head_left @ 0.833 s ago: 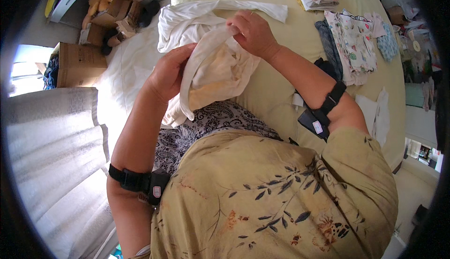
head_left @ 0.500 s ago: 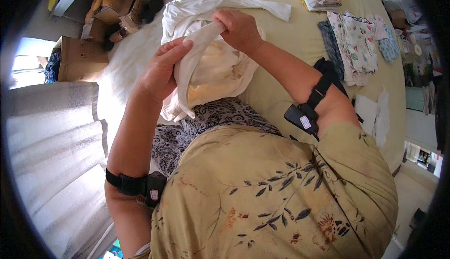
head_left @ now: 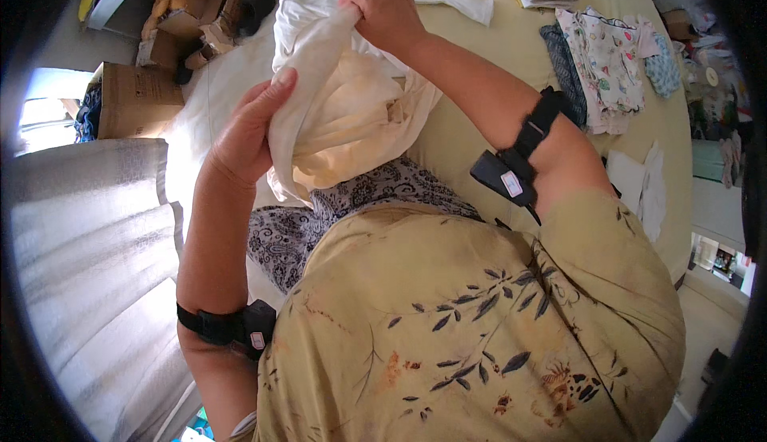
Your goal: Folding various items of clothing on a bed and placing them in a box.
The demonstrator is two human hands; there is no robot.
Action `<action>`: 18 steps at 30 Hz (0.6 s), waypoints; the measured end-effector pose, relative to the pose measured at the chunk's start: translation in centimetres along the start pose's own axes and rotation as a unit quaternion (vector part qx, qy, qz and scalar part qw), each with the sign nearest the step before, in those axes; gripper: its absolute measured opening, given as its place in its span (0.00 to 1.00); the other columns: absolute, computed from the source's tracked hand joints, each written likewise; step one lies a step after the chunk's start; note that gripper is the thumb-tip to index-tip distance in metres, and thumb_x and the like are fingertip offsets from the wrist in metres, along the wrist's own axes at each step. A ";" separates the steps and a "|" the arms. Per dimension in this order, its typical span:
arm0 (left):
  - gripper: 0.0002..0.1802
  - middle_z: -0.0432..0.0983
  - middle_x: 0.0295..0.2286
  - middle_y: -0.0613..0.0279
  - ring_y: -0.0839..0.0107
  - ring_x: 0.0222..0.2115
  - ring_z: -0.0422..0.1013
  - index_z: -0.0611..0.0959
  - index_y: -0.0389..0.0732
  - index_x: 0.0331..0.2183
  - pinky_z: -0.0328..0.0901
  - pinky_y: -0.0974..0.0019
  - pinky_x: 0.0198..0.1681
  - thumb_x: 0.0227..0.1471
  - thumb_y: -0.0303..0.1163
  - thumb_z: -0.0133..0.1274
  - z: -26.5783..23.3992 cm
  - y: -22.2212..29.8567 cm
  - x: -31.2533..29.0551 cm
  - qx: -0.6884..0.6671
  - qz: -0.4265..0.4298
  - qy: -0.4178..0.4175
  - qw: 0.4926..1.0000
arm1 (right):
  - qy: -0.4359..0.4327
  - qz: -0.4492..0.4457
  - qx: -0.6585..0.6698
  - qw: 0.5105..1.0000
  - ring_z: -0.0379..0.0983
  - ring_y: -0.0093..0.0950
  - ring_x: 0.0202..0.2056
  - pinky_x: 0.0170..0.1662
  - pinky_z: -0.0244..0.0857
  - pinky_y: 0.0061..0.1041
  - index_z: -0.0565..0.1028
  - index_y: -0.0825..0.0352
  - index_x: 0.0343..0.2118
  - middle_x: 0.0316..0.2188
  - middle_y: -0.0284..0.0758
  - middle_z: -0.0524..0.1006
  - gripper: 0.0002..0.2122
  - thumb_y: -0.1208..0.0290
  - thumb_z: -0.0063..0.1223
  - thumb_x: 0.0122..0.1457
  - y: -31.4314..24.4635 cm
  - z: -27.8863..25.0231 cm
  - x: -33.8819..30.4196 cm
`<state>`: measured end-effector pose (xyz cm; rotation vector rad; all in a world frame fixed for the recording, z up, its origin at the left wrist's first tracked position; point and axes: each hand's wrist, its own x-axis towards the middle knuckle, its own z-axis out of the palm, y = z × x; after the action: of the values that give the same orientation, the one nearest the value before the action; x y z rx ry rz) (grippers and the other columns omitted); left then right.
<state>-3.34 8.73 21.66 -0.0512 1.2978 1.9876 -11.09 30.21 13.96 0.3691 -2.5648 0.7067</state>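
Cream cotton garment (head_left: 343,122) hangs bunched above the pale yellow bed (head_left: 455,130), the right hand (head_left: 383,14) clenching its top edge while the left hand (head_left: 248,134) grips its side. Mid-straightening, it seems; smoothing likely needs the hands drawn apart.

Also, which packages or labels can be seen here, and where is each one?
Cardboard box: on the floor, upper left; brown, rectangular.
Smaller boxes: piled behind it; brown and yellowish.
Label: on the black right armband; small, white.
Label: on the black left armband; small, white.
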 end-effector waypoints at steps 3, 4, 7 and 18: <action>0.22 0.71 0.35 0.54 0.68 0.34 0.70 0.68 0.31 0.42 0.65 0.67 0.39 0.52 0.39 0.43 0.3 0.2 -0.3 0.078 -0.030 0.003 0.997 | 0.003 0.027 0.031 0.999 0.71 0.35 0.27 0.30 0.62 0.33 0.72 0.57 0.29 0.23 0.36 0.74 0.07 0.68 0.49 0.45 -0.9 0.7 1.0; 0.22 0.71 0.35 0.53 0.68 0.34 0.70 0.68 0.31 0.42 0.66 0.66 0.39 0.51 0.39 0.43 0.2 0.4 -0.3 0.117 -0.035 0.006 0.992 | 0.002 0.029 0.031 0.999 0.71 0.35 0.27 0.30 0.62 0.33 0.72 0.57 0.29 0.23 0.36 0.74 0.07 0.68 0.49 0.45 -0.9 1.3 1.1; 0.21 0.71 0.35 0.53 0.68 0.34 0.70 0.68 0.31 0.42 0.66 0.66 0.38 0.51 0.37 0.45 -0.6 2.2 -1.0 0.067 0.063 0.056 0.994 | 0.053 0.002 0.150 0.987 0.72 0.36 0.26 0.32 0.64 0.32 0.73 0.59 0.29 0.23 0.38 0.75 0.09 0.63 0.48 0.45 -1.1 2.2 0.9; 0.19 0.69 0.40 0.59 0.67 0.42 0.65 0.69 0.37 0.43 0.60 0.63 0.46 0.52 0.39 0.41 -12.9 0.5 -4.1 -0.082 0.086 0.259 0.959 | -0.276 -0.060 0.220 0.934 0.68 0.31 0.29 0.34 0.62 0.24 0.70 0.65 0.33 0.28 0.35 0.71 0.11 0.65 0.50 0.48 0.1 0.7 -13.3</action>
<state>-5.15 -4.00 17.51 -0.5930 1.4898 2.3222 0.07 31.74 6.91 0.9843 -2.8310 1.2845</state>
